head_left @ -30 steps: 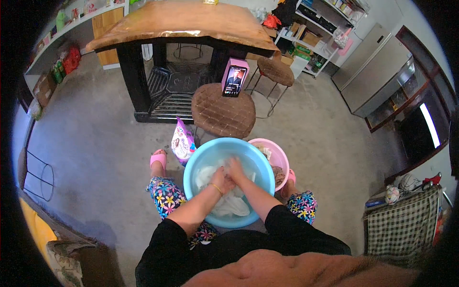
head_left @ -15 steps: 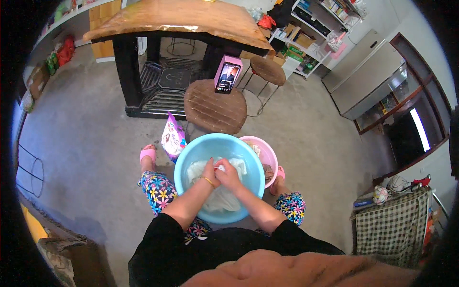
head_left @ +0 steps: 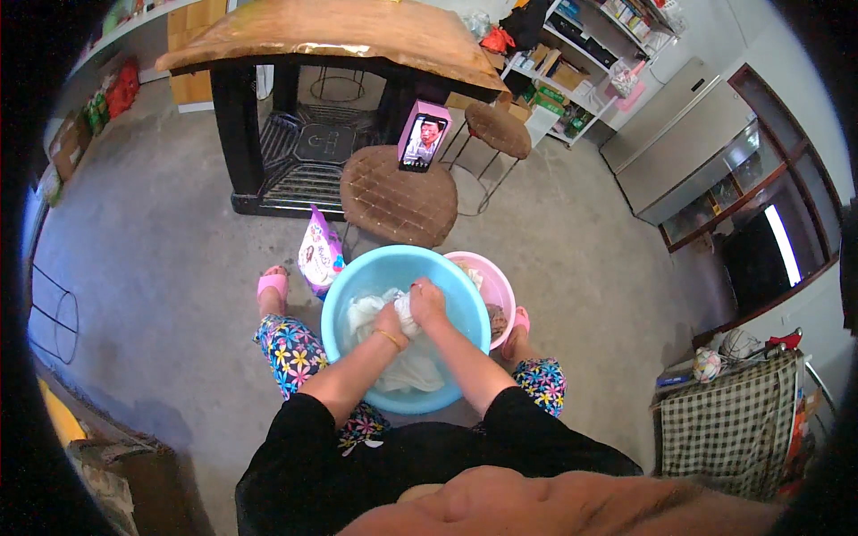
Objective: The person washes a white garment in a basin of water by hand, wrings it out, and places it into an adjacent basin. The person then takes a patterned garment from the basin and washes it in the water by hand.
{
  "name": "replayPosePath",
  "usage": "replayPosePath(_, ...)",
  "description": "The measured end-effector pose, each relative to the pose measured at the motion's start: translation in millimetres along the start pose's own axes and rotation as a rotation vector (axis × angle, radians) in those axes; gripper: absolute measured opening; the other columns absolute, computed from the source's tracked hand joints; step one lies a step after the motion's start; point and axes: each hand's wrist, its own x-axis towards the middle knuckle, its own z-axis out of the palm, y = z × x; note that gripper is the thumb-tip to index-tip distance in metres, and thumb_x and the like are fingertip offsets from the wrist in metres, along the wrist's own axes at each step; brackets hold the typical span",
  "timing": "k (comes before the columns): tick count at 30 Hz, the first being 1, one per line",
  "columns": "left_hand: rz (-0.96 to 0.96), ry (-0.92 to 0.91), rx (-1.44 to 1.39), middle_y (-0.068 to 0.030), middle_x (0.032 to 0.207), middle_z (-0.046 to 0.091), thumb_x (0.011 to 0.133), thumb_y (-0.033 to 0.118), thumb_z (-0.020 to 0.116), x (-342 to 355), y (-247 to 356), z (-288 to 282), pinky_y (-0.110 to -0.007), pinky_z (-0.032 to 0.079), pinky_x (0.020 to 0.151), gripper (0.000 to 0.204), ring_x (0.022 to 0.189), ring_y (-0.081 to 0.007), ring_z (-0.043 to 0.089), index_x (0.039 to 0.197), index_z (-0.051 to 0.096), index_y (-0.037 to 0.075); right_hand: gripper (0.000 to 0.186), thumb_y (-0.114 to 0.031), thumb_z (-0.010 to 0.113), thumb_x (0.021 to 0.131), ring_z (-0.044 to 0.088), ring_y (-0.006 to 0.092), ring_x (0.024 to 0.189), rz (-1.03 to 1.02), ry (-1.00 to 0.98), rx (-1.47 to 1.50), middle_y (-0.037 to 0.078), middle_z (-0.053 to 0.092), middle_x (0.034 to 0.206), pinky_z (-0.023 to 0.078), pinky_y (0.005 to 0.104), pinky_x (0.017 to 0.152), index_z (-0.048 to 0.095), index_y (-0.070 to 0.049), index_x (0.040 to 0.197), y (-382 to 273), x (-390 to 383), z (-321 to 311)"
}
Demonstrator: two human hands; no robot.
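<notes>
A light blue basin (head_left: 474,366) stands between my legs, with white cloth (head_left: 366,313) in water inside it. My left hand (head_left: 391,323) is closed on part of the cloth, a little below and left of my right hand (head_left: 427,302), which grips a bunched length of the same cloth. Behind the blue basin at the right, a pink basin (head_left: 506,290) holds brown and pale fabric (head_left: 497,322). A purple and white plastic bag (head_left: 317,255) stands just left of the blue basin.
A phone (head_left: 424,143) leans on a pink box atop a brown quilted stool (head_left: 393,204). Behind are a wooden-topped black table (head_left: 331,31), a second stool (head_left: 496,129), shelves (head_left: 585,89) and a fridge (head_left: 661,134). A checked cloth (head_left: 724,420) hangs at the lower right.
My hands have moved apart, the right one upward and away from me, with cloth bunched between them. The view has shifted slightly, and the phone's picture has changed.
</notes>
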Motion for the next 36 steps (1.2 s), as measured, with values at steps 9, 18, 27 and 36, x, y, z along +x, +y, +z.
replayPosePath(9,-0.044,-0.108,-0.056,-0.0072,0.103,0.057,0.087,0.025,0.035,59,-12,-66,-0.034,0.040,0.086,0.030,0.094,-0.0218,0.054,0.105,0.053,0.009,0.020,-0.023,0.044,0.081,0.055,0.0399,0.075,-0.243,-0.125,0.319,0.022,0.057,0.078,0.042,0.0464,0.067,0.051,-0.005,0.088,-74,-68,-25)
replayPosePath(18,0.135,-0.144,-0.090,-0.0073,0.099,0.058,0.084,0.023,0.046,33,8,-39,-0.037,0.041,0.084,0.024,0.092,-0.0236,0.055,0.102,0.054,0.010,0.025,-0.019,0.041,0.080,0.052,0.0388,0.092,0.200,-0.292,-0.096,0.024,0.057,0.091,0.042,0.0438,0.078,0.051,-0.003,0.098,-14,-15,-21)
replayPosePath(27,-0.056,-0.300,-0.097,-0.0082,0.116,0.050,0.083,0.057,0.029,1,4,-16,-0.038,0.034,0.093,0.060,0.107,-0.0219,0.047,0.115,0.046,0.009,0.031,-0.026,0.041,0.083,0.047,0.0383,0.099,-0.219,-0.167,-0.092,0.022,0.055,0.100,0.039,0.0417,0.084,0.056,-0.005,0.101,-17,-29,-4)
replayPosePath(36,-0.067,-0.029,0.035,-0.0114,0.124,0.044,0.084,0.056,0.027,14,-9,-27,-0.041,0.029,0.096,0.067,0.109,-0.0276,0.043,0.125,0.036,0.004,0.035,-0.030,0.037,0.084,0.051,0.0401,0.085,0.002,-0.353,0.101,0.024,0.057,0.088,0.039,0.0462,0.075,0.057,-0.002,0.084,22,-15,30)
